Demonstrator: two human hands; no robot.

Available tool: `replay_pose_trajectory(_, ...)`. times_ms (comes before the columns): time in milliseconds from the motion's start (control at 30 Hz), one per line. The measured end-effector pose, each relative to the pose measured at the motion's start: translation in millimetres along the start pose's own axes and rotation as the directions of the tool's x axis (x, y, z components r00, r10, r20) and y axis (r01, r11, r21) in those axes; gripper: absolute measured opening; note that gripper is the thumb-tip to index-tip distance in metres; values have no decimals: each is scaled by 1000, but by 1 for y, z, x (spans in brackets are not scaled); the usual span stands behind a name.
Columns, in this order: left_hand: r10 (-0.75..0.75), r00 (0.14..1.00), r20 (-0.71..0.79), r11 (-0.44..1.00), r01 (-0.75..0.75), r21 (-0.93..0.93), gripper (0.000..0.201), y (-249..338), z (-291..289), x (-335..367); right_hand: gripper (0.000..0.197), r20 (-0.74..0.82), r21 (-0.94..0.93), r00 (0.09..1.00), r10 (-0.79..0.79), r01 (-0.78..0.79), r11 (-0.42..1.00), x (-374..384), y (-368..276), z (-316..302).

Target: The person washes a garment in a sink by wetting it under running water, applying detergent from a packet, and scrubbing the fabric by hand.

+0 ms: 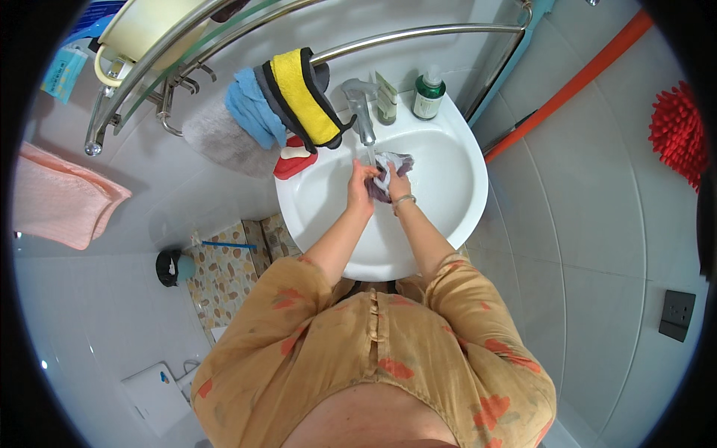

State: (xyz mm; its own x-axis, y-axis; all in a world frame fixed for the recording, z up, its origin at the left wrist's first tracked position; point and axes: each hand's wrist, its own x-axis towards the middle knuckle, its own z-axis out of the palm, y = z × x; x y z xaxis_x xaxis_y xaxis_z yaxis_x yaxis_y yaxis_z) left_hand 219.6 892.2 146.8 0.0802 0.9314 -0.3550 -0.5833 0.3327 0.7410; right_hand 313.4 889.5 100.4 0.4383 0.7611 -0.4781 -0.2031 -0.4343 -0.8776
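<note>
Both my hands are over the white washbasin (pixel 448 239), just below the tap (pixel 360 108), and water runs from its spout. A small crumpled cloth (pixel 379 192), purple-grey with white parts, hangs between them; its exact kind is not clear. My right hand (pixel 399 183), with a bracelet at the wrist, grips the cloth from the right. On the other side my left hand (pixel 361 185) has its fingers curled in against the cloth under the stream. Some fingertips are hidden in the folds.
Behind the tap stand a green pump bottle (pixel 429 93) and a greenish tube (pixel 386 98). Yellow (pixel 302 97), blue (pixel 255 104) and grey (pixel 224 138) towels hang from the rail left of the basin, above a red soap holder (pixel 295 163). An orange pole (pixel 575 78) leans right.
</note>
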Motion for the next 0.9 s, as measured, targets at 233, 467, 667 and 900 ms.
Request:
replay_pose_trajectory(233,-488,871,56,872,488,16,45,5,-33,29,46,713,253,680,172,-478,841,-10,7,-14)
replay_pose_trajectory(467,393,915,87,749,-374,548,18,-8,-44,39,70,525,710,837,154,-530,463,-82,-26,-43)
replay_pose_trajectory(667,608,571,551,-176,-580,795,20,-7,7,-2,37,310,568,946,91,-262,780,-33,-1,-3)
replay_pose_trajectory(900,-20,996,-83,929,49,366,40,13,-21,27,50,364,-11,924,120,-124,992,-10,-33,4)
